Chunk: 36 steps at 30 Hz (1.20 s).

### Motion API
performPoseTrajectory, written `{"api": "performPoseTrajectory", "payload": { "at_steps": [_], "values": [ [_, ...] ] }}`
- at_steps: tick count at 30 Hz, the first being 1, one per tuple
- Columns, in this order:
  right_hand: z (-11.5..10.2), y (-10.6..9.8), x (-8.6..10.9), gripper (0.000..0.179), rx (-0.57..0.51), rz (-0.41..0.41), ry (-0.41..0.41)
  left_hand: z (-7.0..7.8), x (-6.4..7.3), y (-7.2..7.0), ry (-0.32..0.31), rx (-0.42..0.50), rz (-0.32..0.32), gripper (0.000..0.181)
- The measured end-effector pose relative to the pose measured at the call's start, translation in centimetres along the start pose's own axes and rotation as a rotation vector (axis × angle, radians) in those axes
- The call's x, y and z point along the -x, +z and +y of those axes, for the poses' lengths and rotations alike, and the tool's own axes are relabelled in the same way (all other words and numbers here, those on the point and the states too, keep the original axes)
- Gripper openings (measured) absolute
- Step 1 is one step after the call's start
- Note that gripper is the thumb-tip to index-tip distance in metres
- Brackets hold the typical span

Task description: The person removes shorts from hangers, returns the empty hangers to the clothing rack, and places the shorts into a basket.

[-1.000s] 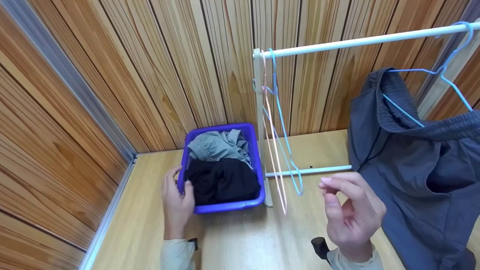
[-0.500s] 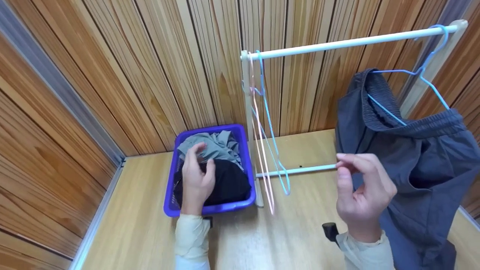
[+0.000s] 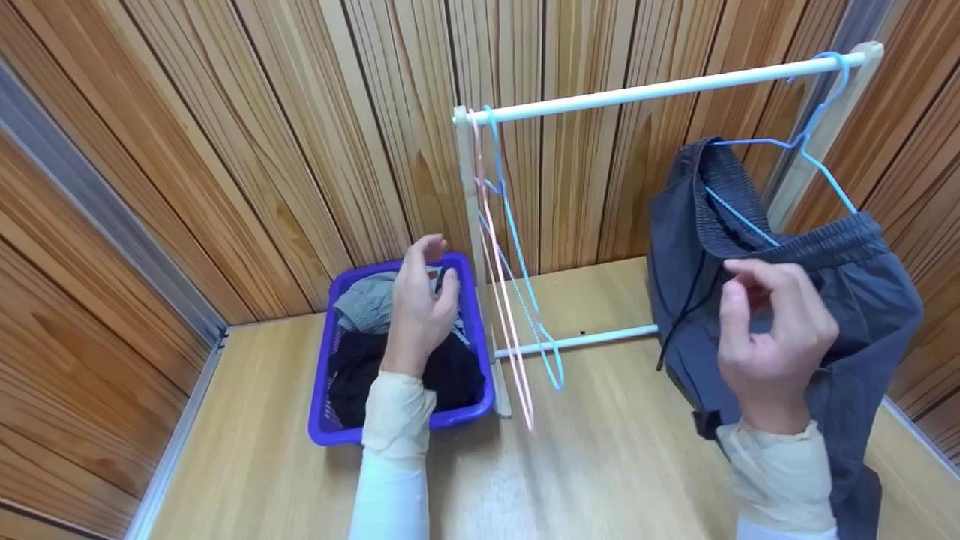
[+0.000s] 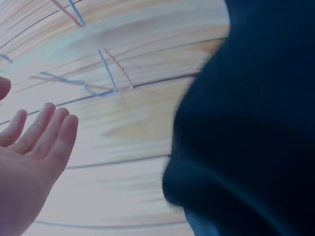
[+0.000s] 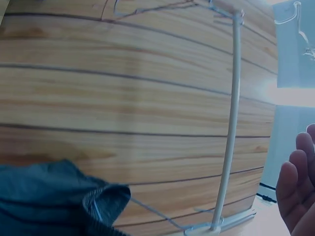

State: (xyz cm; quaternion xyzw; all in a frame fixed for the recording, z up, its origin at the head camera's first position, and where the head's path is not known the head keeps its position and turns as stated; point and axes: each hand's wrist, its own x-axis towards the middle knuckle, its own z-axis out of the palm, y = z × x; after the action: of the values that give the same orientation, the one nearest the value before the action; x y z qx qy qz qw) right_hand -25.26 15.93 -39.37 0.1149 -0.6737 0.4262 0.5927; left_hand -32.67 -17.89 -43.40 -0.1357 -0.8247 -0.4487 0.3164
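Note:
My left hand point(image 3: 421, 311) is raised over the purple basket point(image 3: 319, 375), its fingers loosely bent and holding nothing. Inside the basket lie a grey garment point(image 3: 364, 304) and a black garment point(image 3: 356, 375), partly hidden by that hand and forearm. In the left wrist view the left hand point(image 4: 34, 152) shows spread from the dark cloth point(image 4: 246, 128). My right hand point(image 3: 780, 337) is in front of dark grey drawstring trousers point(image 3: 690, 330), thumb and fingers loosely bent around nothing. The trousers hang by the waistband on a blue hanger point(image 3: 814, 139). The right wrist view catches the right-hand fingers point(image 5: 290, 189) at its edge.
A white rail point(image 3: 660, 91) spans the rack, with a wooden post point(image 3: 471, 195) at its left end. Beside that post hang a pink hanger point(image 3: 499, 277) and a light blue hanger point(image 3: 517, 247). Plank walls point(image 3: 300, 112) enclose the wooden floor point(image 3: 592, 442).
My left hand has let go of the basket's left side and moved up and right over the clothes. My right hand has risen and moved right, in front of the trousers. The view has shifted right.

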Motion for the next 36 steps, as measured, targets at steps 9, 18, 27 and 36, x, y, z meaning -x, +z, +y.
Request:
{"api": "performPoseTrajectory", "payload": {
  "at_steps": [9,18,27,36],
  "values": [
    [4.3,-1.6,-2.6,0.034,0.259,0.016,-0.039,0.7,-2.3,1.8,-0.066,0.032,-0.084,0.061],
    [7.6,-5.0,-4.9,0.058,0.467,-0.208,0.009,1.7,-3.9,3.4,-0.097,0.080,-0.129,0.073],
    [8.8,-7.1,-6.5,0.082,0.685,-0.458,0.268,2.7,-5.7,4.1,-0.073,0.088,-0.090,0.072],
    [9.4,-7.4,-7.4,0.068,0.832,-0.539,0.512,2.8,-6.5,5.1,-0.088,0.075,-0.007,0.044]
  ]
}}
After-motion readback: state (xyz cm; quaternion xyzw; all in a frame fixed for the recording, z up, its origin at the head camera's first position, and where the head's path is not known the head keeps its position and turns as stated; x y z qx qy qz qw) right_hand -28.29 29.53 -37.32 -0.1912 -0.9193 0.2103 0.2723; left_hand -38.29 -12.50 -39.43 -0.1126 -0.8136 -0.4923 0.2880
